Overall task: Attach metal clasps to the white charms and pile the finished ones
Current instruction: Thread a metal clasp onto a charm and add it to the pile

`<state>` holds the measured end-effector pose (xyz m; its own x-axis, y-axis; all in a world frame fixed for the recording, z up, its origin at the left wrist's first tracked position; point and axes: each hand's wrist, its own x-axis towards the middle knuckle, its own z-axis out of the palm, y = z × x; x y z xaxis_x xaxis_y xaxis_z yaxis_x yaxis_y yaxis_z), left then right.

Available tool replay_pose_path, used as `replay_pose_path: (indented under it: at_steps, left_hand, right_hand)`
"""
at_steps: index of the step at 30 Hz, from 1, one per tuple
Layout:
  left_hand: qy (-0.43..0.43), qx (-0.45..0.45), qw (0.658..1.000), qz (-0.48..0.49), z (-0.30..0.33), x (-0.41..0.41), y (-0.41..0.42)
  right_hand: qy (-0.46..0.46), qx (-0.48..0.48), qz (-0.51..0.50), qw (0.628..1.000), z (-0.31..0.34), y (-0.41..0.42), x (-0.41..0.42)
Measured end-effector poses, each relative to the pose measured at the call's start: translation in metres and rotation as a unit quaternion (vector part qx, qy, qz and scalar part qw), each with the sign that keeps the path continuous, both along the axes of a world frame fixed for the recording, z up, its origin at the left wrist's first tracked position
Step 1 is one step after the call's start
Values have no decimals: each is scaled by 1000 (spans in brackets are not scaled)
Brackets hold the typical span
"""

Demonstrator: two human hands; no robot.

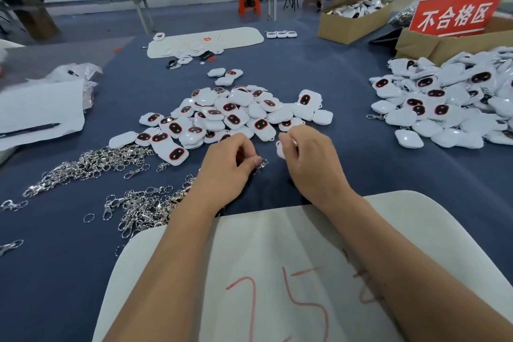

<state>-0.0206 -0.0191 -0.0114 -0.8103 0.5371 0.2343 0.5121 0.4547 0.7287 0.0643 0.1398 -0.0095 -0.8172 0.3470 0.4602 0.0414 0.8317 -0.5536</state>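
My left hand (pixel 227 166) pinches a silver metal clasp (pixel 261 165) between thumb and fingers, just above the blue cloth. A hand's width to the right, my right hand (pixel 308 158) is closed around a white charm (pixel 280 148), mostly hidden by the fingers. Behind both hands lies a loose heap of white charms (pixel 222 116) with dark red-rimmed faces. Loose clasps (pixel 91 164) are spread at the left, with a second heap of clasps (pixel 144 205) by my left forearm. A big pile of charms with clasps (pixel 449 108) fills the right side.
A white sheet with red writing (pixel 291 272) lies under my forearms. White paper with a black pen (pixel 33 126) sits at the left. Cardboard boxes (pixel 349 23) and a red sign (pixel 455 15) stand at the back right. A white mat (pixel 205 41) lies far off.
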Motion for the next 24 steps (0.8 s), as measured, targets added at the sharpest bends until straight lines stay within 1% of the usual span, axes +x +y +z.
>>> replay_pose_path:
  at_steps: [1, 3, 4, 5, 7, 8, 10, 12, 14, 17, 19, 22, 24]
  left_hand:
    - [0, 8, 1000, 8, -1, 0, 1]
    - [11, 13, 1000, 14, -3, 2, 3]
    - [17, 20, 999, 20, -3, 2, 4]
    - [18, 31, 999, 30, -4, 3, 4]
    - [2, 63, 997, 55, -5, 2, 5]
    - [-14, 81, 995, 65, -4, 2, 5]
    - [-35, 100, 992, 64, -2, 2, 4]
    - [-30, 75, 996, 33, 0, 5, 3]
    - [-15, 30, 999, -7, 1, 10, 4]
    - [7, -10, 1000, -14, 1, 14, 8]
    - [13, -12, 1000, -7, 1, 14, 8]
    - [15, -18, 1000, -7, 3, 15, 7]
    - [20, -32, 999, -9, 4, 16, 8]
  right_hand:
    - [17, -56, 5, 998, -1, 3, 1]
    - [20, -142, 24, 989, 0, 7, 3]
    - [15, -160, 26, 987, 1, 8, 4]
    - [16, -158, 24, 987, 0, 8, 4]
    - [18, -109, 20, 994, -2, 6, 4]
    - [7, -64, 22, 998, -2, 4, 4]
    - [-45, 32, 34, 998, -2, -1, 3]
    - [-80, 79, 49, 992, 0, -3, 1]
    - [-95, 93, 57, 989, 3, -4, 1]
    - [-120, 153, 52, 980, 6, -5, 3]
    - [-112, 155, 57, 980, 6, -5, 3]
    - [-80, 106, 55, 990, 5, -3, 4]
    - [-83, 93, 64, 990, 2, -1, 3]
